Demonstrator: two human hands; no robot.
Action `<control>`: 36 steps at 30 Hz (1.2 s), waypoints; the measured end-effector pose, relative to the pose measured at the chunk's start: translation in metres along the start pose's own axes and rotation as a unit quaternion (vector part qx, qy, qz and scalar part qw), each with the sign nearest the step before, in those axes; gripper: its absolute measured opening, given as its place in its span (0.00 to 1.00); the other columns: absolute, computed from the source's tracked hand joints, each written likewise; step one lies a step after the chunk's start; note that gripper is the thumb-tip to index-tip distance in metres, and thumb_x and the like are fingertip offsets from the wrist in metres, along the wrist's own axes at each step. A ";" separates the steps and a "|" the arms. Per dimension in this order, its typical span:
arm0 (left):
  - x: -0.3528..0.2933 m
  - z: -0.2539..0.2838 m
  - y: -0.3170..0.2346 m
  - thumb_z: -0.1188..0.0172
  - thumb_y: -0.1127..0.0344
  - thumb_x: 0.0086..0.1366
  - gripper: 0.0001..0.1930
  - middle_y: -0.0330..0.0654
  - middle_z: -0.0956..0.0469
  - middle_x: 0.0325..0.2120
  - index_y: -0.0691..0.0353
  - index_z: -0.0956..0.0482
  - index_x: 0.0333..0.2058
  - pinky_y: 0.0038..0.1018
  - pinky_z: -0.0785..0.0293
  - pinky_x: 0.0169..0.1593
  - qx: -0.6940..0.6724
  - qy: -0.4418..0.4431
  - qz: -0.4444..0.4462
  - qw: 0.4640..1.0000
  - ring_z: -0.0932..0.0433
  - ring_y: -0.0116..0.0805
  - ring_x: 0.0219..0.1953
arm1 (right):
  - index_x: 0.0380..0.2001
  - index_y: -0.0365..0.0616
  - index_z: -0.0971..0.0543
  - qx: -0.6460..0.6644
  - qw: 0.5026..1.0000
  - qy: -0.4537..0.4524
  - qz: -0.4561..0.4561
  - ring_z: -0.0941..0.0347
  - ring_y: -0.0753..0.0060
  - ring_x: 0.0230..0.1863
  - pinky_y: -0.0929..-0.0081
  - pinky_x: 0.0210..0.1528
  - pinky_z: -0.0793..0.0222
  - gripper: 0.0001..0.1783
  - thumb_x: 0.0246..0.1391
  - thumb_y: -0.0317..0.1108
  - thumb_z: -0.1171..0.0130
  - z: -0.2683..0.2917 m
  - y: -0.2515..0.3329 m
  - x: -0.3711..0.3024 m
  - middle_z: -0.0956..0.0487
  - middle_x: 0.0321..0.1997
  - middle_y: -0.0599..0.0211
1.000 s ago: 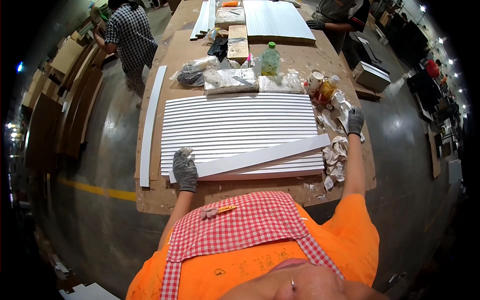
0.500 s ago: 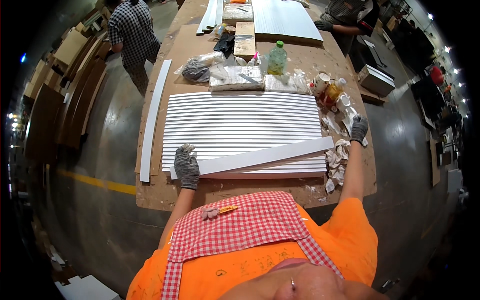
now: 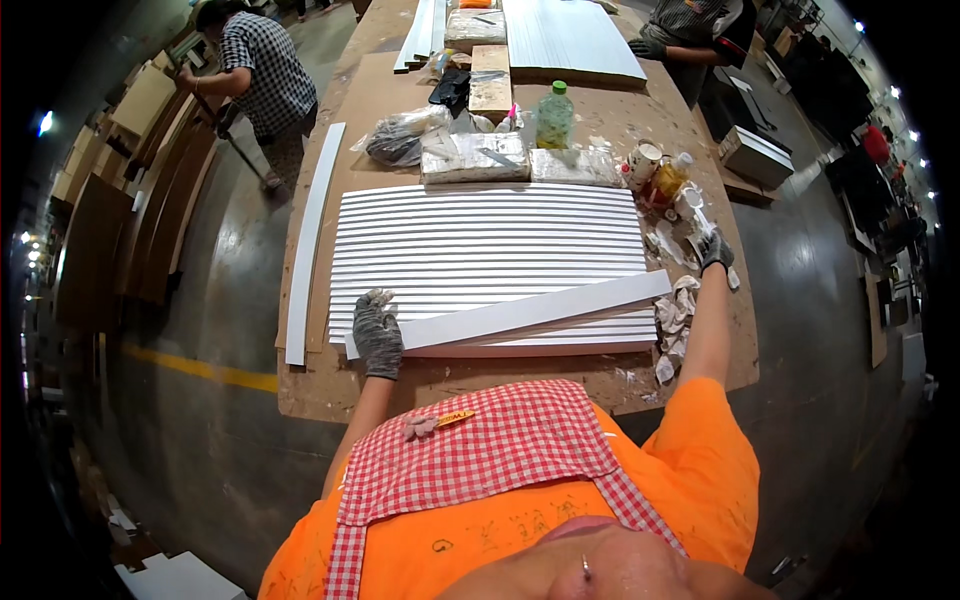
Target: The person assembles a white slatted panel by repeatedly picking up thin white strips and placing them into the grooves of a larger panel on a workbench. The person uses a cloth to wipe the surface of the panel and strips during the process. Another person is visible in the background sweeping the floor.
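A white strip (image 3: pixel 530 311) lies slantwise across the front of a stack of white strips (image 3: pixel 480 235) laid side by side. My left hand (image 3: pixel 378 338), in a grey glove, is closed over the slanting strip near its left end. At the table's right side, my gloved right hand (image 3: pixel 714 250) reaches forward with its fingers bent down beside white smeared scraps. Its fingertips are partly hidden, and what they grip is too small to make out. Just beyond it are a white cup (image 3: pixel 689 202) and a bottle of amber liquid (image 3: pixel 668 182). Crumpled white rags (image 3: pixel 676 315) lie nearer me.
Another white strip (image 3: pixel 314 245) lies along the table's left side. Behind the stack stand wrapped blocks (image 3: pixel 474 160), a green bottle (image 3: pixel 554 115) and a plastic bag (image 3: pixel 405 137). One person (image 3: pixel 258 75) stands beyond the left edge, another (image 3: pixel 690 40) at the far right.
My right hand has tipped forward and down at the scraps. My left hand stays on the strip. The person at left now leans, holding a long bar.
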State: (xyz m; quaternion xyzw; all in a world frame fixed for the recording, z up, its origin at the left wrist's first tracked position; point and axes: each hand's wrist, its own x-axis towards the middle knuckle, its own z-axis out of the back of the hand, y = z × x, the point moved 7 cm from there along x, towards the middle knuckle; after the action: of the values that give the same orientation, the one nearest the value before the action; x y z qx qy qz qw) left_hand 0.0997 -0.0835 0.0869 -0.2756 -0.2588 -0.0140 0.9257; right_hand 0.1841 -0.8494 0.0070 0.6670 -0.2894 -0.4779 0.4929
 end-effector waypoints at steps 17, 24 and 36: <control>-0.005 -0.010 0.006 0.50 0.82 0.53 0.16 0.44 0.24 0.42 0.62 0.21 0.39 0.30 0.32 0.55 -0.041 0.019 0.027 0.999 0.26 0.40 0.47 | 0.29 0.38 0.24 0.041 0.965 0.244 -0.086 0.31 0.79 0.19 0.86 0.16 0.39 0.03 0.54 0.26 0.45 0.061 -0.055 -0.108 0.24 0.24 0.67; -0.003 -0.012 0.005 0.51 0.79 0.56 0.15 0.44 0.25 0.43 0.63 0.23 0.41 0.30 0.33 0.56 -0.025 0.056 0.049 0.997 0.27 0.40 0.48 | 0.40 0.37 0.26 0.020 0.962 0.253 -0.099 0.34 0.80 0.18 0.84 0.16 0.40 0.09 0.55 0.26 0.45 0.060 -0.061 -0.128 0.24 0.25 0.67; -0.003 -0.011 0.007 0.48 0.79 0.52 0.18 0.44 0.22 0.44 0.62 0.20 0.42 0.34 0.38 0.61 0.006 0.047 0.021 0.999 0.28 0.42 0.51 | 0.32 0.39 0.26 0.043 0.951 0.283 -0.113 0.35 0.78 0.18 0.82 0.18 0.40 0.03 0.56 0.27 0.46 0.064 -0.072 -0.119 0.26 0.23 0.68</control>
State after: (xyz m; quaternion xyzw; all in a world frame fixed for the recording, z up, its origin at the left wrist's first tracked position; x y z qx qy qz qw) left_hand 0.1030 -0.0834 0.0742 -0.2746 -0.2095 -0.0060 0.9385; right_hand 0.0746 -0.7467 -0.0220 0.8238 -0.0808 -0.3090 0.4684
